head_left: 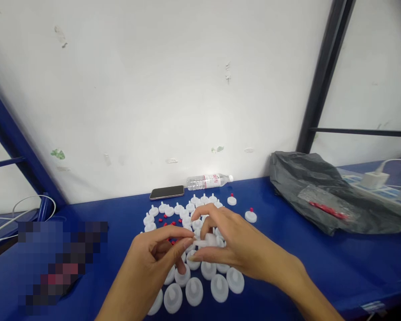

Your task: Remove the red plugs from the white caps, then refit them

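My right hand (232, 238) is curled around a white nozzle cap (211, 241), its spout toward the left. The fingertips of my left hand (163, 252) are pinched at the tip of that spout; whatever they hold there is too small to make out. Under and around both hands stand several white nozzle caps (194, 291), spouts up. Small red pieces (165, 216) lie among them. Two white caps with red tips, one nearer (250, 216) and one farther back (231, 200), stand to the right.
At the wall lie a phone (167, 192) and a clear bottle (209, 181). A black plastic bag (297, 178) bears a clear packet of red pieces (327, 209) on the right. Farther right is a power strip (394, 191). A blurred-out item (63, 267) is at the left.
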### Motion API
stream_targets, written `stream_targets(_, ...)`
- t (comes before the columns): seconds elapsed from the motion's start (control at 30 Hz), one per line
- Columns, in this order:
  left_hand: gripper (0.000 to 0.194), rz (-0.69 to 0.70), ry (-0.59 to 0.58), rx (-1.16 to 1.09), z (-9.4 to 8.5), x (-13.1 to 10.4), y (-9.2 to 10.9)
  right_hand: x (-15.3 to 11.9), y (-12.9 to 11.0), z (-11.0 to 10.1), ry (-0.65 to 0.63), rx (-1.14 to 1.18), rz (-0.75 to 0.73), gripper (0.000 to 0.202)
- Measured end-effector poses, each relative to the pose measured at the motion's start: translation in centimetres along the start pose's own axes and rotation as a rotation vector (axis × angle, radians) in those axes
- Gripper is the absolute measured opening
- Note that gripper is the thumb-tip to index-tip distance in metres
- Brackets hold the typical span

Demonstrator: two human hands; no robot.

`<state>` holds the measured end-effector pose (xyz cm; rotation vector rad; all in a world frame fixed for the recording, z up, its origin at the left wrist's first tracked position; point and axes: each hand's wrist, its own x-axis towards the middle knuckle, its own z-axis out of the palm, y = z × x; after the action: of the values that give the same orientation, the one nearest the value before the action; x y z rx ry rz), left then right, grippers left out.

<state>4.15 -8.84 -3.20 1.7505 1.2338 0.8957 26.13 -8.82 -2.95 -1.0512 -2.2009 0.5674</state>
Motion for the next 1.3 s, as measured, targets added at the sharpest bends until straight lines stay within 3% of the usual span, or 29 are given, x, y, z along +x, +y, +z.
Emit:
stream_targets(0.27, 0.021, 0.011, -0.042, -0.109, 0.2, -0.1, 0.7, 0.0, 0.2, 0.4, -0.042, 0.078, 0.012, 0.055)
stream_targets(0.43, 0.024, -0.070, -0.010, -0.209, -0.3, 0.2, 0.0, 0.2, 0.1, 0.3, -0.009, 0.145, -0.043, 0.073)
stream_targets(0.6, 0.028, -0.033, -0.025, -0.290, -0.8, 0.4, -0.6, 0.2, -0.1, 0.4, 0.023, 0.086, -0.117, 0.072)
stream_targets(0.67, 0.036, -0.018, 0.018, -0.370, -0.8, 0.3, -0.5, 0.2, 0.1, 0.7, 0.063, 0.021, -0.167, 0.071)
stream_targets(0.73, 0.056, -0.031, 0.038, -0.451, -0.9, 0.3, -0.3, 0.1, 0.2, 1.1, 0.129, -0.058, -0.237, 0.070)
stream_targets(0.8, 0.077, -0.065, -0.018, -0.539, -0.9, 0.2, -0.2, 0.1, 0.3, 1.5, 0.201, -0.113, -0.299, 0.071)
stream_targets(0.87, 0.084, -0.097, -0.131, -0.617, -1.0, 0.1, -0.1, 0.1, 0.1, 1.7, 0.243, -0.131, -0.343, 0.069)
stream_targets(1.03, 0.053, -0.056, -0.381, -0.682, -1.1, -0.2, 0.3, 0.3, -0.5, 2.0, 0.309, -0.055, -0.446, 0.055)
stream_targets(1.17, 0.040, -0.065, -0.391, -0.688, -0.9, -0.4, 0.6, 0.5, -0.4, 2.2, 0.303, -0.008, -0.455, 0.045)
stream_targets(1.3, 0.041, -0.103, -0.370, -0.646, -0.8, -0.3, 0.7, 0.6, -0.4, 2.1, 0.269, 0.002, -0.465, 0.038)
